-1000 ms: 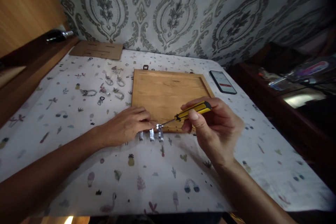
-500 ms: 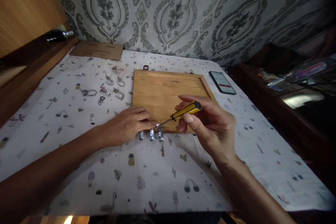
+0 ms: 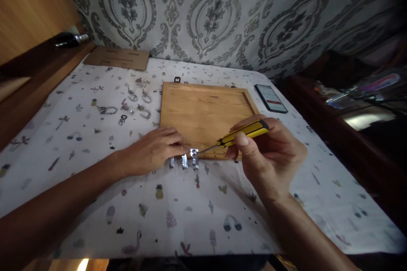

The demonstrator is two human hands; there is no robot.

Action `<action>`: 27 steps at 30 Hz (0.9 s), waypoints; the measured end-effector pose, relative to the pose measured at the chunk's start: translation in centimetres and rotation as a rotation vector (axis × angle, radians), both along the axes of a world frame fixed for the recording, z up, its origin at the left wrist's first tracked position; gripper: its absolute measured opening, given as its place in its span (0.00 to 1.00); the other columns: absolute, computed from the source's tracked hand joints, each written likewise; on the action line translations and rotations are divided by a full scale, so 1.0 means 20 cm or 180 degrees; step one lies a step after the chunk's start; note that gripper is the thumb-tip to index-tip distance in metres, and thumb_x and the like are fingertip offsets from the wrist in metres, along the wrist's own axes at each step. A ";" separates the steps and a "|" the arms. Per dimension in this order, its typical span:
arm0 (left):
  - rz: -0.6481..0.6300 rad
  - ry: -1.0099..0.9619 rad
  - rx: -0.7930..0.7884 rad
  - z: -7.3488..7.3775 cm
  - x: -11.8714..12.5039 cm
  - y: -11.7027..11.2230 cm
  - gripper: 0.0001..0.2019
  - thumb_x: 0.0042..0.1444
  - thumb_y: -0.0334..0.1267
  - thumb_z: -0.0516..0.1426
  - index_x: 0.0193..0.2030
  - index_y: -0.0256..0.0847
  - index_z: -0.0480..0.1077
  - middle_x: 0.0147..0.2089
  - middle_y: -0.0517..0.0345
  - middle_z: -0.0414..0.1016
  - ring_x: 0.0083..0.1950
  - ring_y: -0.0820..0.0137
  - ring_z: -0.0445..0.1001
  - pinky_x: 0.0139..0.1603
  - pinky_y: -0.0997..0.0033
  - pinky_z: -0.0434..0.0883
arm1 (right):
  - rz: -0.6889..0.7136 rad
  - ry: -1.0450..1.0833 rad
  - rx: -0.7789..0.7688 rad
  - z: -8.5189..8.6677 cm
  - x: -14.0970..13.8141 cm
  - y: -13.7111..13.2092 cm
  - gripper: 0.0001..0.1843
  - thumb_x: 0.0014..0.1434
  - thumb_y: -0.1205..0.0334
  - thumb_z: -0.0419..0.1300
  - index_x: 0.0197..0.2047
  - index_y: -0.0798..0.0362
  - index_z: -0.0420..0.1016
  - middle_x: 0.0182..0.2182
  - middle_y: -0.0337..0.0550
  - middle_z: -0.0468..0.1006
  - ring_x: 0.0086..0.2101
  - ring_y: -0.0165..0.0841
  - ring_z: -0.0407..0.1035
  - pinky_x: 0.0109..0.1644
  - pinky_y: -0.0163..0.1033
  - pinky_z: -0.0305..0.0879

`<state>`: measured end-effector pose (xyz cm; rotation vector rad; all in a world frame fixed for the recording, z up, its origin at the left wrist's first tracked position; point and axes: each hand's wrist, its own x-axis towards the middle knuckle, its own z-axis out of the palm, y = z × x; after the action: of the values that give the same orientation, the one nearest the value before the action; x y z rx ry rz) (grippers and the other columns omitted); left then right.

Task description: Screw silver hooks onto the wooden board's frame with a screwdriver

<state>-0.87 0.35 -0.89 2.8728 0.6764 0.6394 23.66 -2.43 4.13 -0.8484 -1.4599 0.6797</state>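
A framed wooden board (image 3: pixel 203 110) lies on the table with three shiny metal hooks (image 3: pixel 195 161) along its near edge. My left hand (image 3: pixel 157 148) rests over the board's near left corner, fingers bent and pressed together, the fingertips against the rightmost hook; what lies under the palm is hidden. In my right hand (image 3: pixel 270 152) is a yellow and black screwdriver (image 3: pixel 243 132), gripped by its handle between thumb and fingers. Its thin shaft points down and left, the tip beside the top of the rightmost hook; whether it touches, I cannot tell.
Several loose metal hooks (image 3: pixel 145 112) lie left of the board. Behind them is a slotted cardboard piece (image 3: pixel 117 58). A phone (image 3: pixel 271 98) lies to the right, near the edge of the patterned tablecloth (image 3: pixel 104 228). A dark bottle-like object (image 3: pixel 68 40) sits on the left ledge.
My right hand has moved right and slightly back with the screwdriver, its tip shifting from the hook's top towards its right side. My left hand has stayed in place.
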 end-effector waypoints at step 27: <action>0.0001 -0.0082 0.0004 0.00 0.00 0.00 0.19 0.74 0.26 0.49 0.60 0.44 0.76 0.44 0.52 0.77 0.45 0.64 0.75 0.46 0.65 0.72 | 0.0056 -0.0136 -0.0140 0.00 -0.01 0.01 0.13 0.57 0.56 0.77 0.32 0.49 0.77 0.26 0.35 0.76 0.18 0.26 0.71 0.18 0.30 0.69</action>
<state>-0.84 0.36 -0.95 2.8604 0.6733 0.6759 23.40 -2.15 4.06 -0.8895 -1.4970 0.7130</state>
